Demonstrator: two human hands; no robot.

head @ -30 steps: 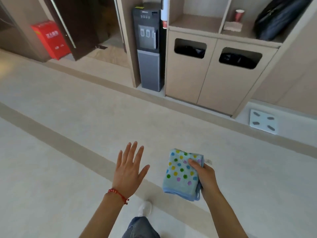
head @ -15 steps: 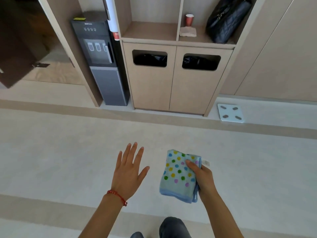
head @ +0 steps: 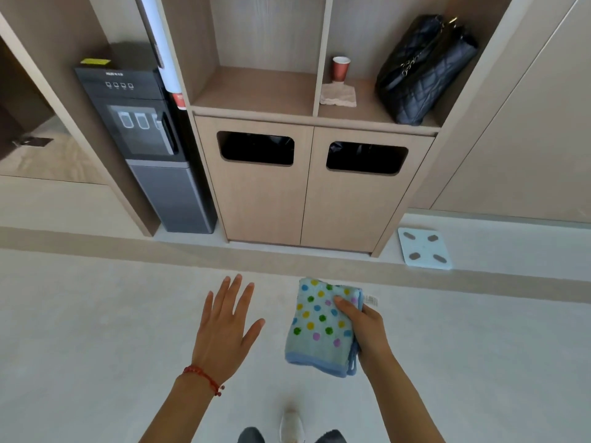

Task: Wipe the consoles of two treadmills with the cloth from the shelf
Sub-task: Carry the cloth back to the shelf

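Cloth [head: 321,327], folded and polka-dotted, hangs over the floor [head: 96,330] as before, though the shelf unit [head: 256,91] now looms nearer; left hand [head: 225,327] spread flat, holding nothing, right hand [head: 367,330] pinching the cloth's right edge

A shared gym or fitness-club lounge is suggested: a water dispenser [head: 150,145] is seen at centre left, built-in waste bins [head: 313,183] at centre, and a body scale [head: 423,247] is laid on the floor at right.
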